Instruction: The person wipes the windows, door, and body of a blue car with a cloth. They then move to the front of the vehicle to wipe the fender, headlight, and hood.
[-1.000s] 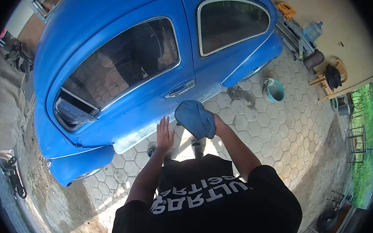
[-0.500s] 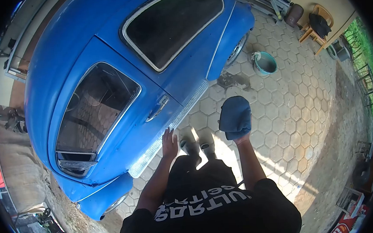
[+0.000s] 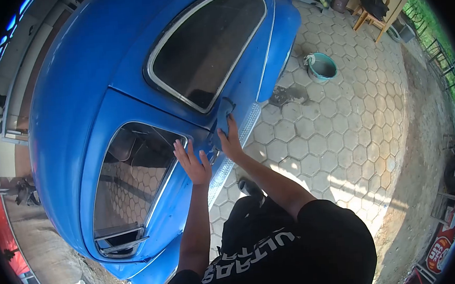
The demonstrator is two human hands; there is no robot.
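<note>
My right hand [image 3: 230,143] holds a blue cloth [image 3: 225,116] up against the side of the blue car [image 3: 86,78].
The cloth lies along my right fingers, near the door's [image 3: 171,203] rear edge; how tightly they pinch it, I cannot tell. My left hand [image 3: 196,166] is raised just beside it, fingers spread, by the corner of the door window [image 3: 133,185]; whether it touches, I cannot tell. The teal bucket [image 3: 320,58] stands well to the right of both hands.

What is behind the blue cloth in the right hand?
Around the edges of the blue cloth, held by the right hand, the side of the blue car shows; whatever lies directly behind is covered.
</note>
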